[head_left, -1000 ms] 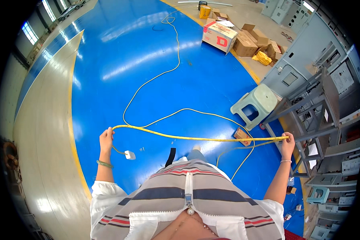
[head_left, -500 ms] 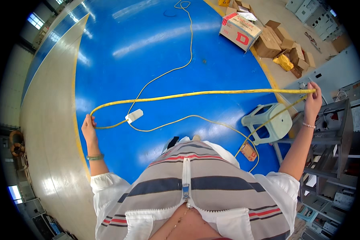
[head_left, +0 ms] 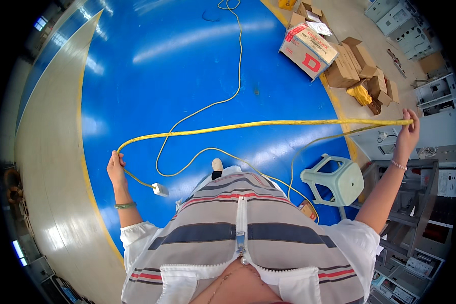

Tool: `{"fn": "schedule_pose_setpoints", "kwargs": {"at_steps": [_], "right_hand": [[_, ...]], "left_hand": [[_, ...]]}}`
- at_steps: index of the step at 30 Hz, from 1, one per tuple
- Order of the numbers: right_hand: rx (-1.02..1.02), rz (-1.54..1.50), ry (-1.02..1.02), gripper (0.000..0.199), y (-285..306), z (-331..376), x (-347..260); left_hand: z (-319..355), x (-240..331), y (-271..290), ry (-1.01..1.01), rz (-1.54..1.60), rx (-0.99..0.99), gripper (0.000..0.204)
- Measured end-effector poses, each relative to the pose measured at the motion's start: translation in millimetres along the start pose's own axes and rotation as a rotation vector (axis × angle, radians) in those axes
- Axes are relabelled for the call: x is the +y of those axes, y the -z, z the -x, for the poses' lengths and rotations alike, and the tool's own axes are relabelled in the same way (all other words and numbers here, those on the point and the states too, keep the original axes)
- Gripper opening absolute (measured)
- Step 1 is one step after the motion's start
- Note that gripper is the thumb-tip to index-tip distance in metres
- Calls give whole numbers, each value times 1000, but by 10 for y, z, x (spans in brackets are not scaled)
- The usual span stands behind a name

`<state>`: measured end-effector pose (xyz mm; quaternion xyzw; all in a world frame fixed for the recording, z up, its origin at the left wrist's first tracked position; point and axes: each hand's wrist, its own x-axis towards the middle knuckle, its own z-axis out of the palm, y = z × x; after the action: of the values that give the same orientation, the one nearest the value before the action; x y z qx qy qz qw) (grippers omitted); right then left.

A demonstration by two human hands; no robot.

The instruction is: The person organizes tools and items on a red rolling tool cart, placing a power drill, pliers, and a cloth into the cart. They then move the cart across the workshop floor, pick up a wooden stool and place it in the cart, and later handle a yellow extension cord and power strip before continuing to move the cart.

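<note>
Left hand (head_left: pixel 116 167) and right hand (head_left: pixel 407 133) each closed on yellow cable (head_left: pixel 268 123), stretched taut between them above blue floor (head_left: pixel 187 66). White plug (head_left: pixel 160 190) dangles below left hand. Pale green stool (head_left: pixel 334 180) near right arm.

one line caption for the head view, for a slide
Left hand and right hand stretch a long yellow cable across a glossy blue floor.
</note>
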<state>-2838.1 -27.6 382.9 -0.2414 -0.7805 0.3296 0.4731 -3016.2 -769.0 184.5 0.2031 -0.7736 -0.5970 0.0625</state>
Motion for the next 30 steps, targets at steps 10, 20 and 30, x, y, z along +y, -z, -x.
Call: {"fn": "schedule_pose_setpoints", "kwargs": {"at_steps": [10, 20, 30], "right_hand": [[2, 52, -199, 26, -970, -359, 1094], [55, 3, -368, 23, -1968, -1760, 2513], [181, 30, -499, 23, -2043, -2790, 3264]], "left_hand": [[-1305, 675, -1499, -72, -93, -132, 34], [-2424, 1701, -4126, -40, 134, -171, 34], [-2839, 2509, -5902, 31, 398, -321, 34]]}}
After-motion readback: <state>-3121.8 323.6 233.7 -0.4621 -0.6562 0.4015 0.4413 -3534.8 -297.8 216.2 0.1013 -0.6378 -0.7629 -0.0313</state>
